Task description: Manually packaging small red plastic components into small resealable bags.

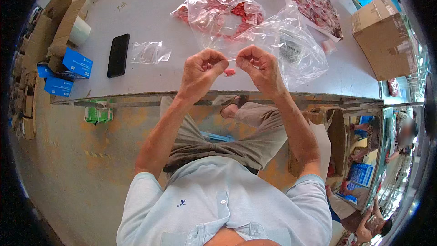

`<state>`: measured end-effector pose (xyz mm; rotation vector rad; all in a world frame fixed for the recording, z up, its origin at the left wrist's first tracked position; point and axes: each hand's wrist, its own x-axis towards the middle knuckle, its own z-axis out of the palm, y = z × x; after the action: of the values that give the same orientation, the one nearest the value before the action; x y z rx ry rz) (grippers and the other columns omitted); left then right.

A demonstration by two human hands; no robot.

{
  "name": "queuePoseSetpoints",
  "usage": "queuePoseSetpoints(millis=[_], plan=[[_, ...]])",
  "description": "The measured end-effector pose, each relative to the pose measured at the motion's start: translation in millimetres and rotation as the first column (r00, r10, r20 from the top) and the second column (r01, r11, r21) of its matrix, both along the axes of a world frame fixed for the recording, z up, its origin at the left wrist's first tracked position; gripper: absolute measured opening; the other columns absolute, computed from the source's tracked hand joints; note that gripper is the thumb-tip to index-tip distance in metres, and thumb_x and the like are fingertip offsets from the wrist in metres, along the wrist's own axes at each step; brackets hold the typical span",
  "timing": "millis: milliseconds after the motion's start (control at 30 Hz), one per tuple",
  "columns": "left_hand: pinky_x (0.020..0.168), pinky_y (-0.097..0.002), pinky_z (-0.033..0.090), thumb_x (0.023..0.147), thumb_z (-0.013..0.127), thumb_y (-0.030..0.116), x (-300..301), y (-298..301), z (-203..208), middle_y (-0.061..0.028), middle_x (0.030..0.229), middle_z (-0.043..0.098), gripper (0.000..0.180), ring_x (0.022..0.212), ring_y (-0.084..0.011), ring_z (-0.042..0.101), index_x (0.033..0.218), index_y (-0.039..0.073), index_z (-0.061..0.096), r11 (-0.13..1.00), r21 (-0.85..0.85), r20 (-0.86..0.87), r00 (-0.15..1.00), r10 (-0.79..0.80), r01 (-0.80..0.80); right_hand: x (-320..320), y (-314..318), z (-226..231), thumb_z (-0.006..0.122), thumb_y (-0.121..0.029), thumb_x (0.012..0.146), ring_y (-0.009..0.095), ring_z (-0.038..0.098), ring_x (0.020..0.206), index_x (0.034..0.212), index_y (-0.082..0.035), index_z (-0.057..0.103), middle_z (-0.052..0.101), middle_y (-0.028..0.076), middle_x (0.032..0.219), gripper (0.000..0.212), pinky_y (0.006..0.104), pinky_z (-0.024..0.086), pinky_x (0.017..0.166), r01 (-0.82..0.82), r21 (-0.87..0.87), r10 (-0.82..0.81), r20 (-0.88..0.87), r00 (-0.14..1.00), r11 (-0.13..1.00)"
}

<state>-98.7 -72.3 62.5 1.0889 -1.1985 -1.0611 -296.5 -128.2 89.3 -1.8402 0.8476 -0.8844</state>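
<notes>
A grey worktable [150, 70] stretches across a cluttered workshop. Over its near edge the left hand [200, 69] and the right hand [257, 66] are both curled shut, fingertips pinching the top edge of a small clear bag [231, 57] stretched between them; a small red piece [230, 72] hangs just below. Behind lie a large clear bag of red pieces [223, 11] and another clear bag [291, 50]. To the left sit an empty small bag [150, 52], a black phone [118, 55] and blue boxes [76, 62]. A cardboard box [382, 36] stands at right.
</notes>
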Motion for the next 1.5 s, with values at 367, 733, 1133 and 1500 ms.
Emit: queuePoseSetpoints(millis=[367,733,1133,1500], plan=[[0.08,-0.0243,0.052,0.09,0.076,0.0,9,15,5,-0.0021,0.094,0.069,0.026,0.086,-0.0071,0.061,0.116,0.001,0.072,0.992,-0.025,0.019,0.992,-0.124,0.125,-39,-27,31,0.07,-0.003,0.094,0.009,0.062,0.074,0.102,-0.003,0.073,0.07,0.001,0.088,0.008,0.0262,0.051,0.065,-0.13,-0.115,0.122,-0.072,0.99,0.985],[0.078,-0.0253,0.051,0.091,0.075,0.002,73,38,-29,-0.0036,0.089,0.069,0.011,0.082,-0.0098,0.062,0.102,-0.001,0.073,0.992,-0.049,0.297,0.947,0.125,-0.115,-157,-190,49,0.069,-0.008,0.092,0.011,0.068,0.07,0.103,-0.001,0.076,0.078,0.007,0.088,0.015,0.0277,0.055,0.062,0.636,-0.069,-0.639,-0.069,0.766,0.769],[0.094,-0.0394,0.052,0.089,0.075,0.005,182,70,-65,-0.0101,0.108,0.071,0.015,0.107,-0.0288,0.065,0.105,0.003,0.073,0.824,-0.438,0.715,0.416,0.562,-0.36,40,2,-8,0.074,0.001,0.091,0.012,0.065,0.067,0.098,0.0,0.074,0.071,0.008,0.083,0.007,0.0261,0.053,0.062,-0.129,-0.205,0.09,-0.188,0.978,0.97],[0.11,-0.0448,0.04,0.084,0.081,0.011,176,63,-51,-0.0062,0.125,0.067,0.034,0.126,-0.0284,0.057,0.116,0.009,0.071,0.831,-0.494,0.784,0.282,0.553,-0.255,169,-9,-45,0.071,-0.004,0.091,0.029,0.072,0.082,0.11,-0.005,0.074,0.07,0.012,0.099,0.019,0.0405,0.057,0.074,-0.177,-0.264,0.092,-0.304,0.948,0.948]])
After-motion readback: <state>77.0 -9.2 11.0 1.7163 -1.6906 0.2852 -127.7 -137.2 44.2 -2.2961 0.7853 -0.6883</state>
